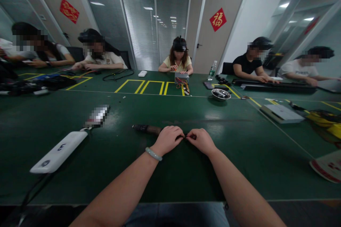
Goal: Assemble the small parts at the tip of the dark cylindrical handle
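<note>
Both of my hands meet low over the middle of the green table [128, 170]. My left hand [169, 140], below a pale bangle [153, 153], is closed in a pinch. My right hand [201, 141] pinches too, its fingertips almost touching those of the left. A tiny dark bit shows between the fingertips, too small to name. Just behind my left hand lies a dark brown and black, handle-shaped tool [146, 128] with a narrow tip pointing left. Its right end is hidden by my hand.
A white power bank [60, 151] with a cable lies at left. Farther off are a metal bowl [221, 94] of dark parts, a water bottle [212, 71], a grey box with wires [182, 77] and a flat pale box [282, 113]. Several people work around the table.
</note>
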### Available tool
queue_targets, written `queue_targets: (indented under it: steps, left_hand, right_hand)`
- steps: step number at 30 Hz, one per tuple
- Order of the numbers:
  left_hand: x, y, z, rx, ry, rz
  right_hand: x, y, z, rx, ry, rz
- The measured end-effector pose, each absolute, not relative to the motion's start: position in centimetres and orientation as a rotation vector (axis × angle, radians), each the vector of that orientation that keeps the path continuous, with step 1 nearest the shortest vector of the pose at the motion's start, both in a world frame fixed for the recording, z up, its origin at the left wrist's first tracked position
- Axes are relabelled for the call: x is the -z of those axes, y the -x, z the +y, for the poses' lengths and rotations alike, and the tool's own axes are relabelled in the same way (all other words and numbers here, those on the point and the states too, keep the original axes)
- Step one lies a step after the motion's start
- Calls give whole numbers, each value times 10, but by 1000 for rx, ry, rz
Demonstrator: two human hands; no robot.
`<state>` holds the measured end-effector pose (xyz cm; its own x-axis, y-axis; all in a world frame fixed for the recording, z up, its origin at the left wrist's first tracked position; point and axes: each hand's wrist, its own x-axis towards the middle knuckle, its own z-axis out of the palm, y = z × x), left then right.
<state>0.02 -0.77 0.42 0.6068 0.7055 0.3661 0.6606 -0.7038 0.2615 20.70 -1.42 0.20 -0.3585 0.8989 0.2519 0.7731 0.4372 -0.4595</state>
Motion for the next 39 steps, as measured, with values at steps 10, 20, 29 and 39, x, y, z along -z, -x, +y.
queue_targets:
  steps: [10,20,29,39]
  left_hand:
    - [-3,-1,-7,-689,-2718,1176]
    - [-1,-1,-7,-709,-2703,1195]
    - [-2,-1,-6,-685,-2716,1189]
    - [-3,-3,-7,-692,-2709,1212]
  right_hand:
    - [0,-206,-13,-367,1401,-2249]
    - [1,-205,-13,-314,1406,-2237]
    - [-1,-204,-14,-320,1406,-2244]
    - [3,-201,-13,-316,1444,-2209]
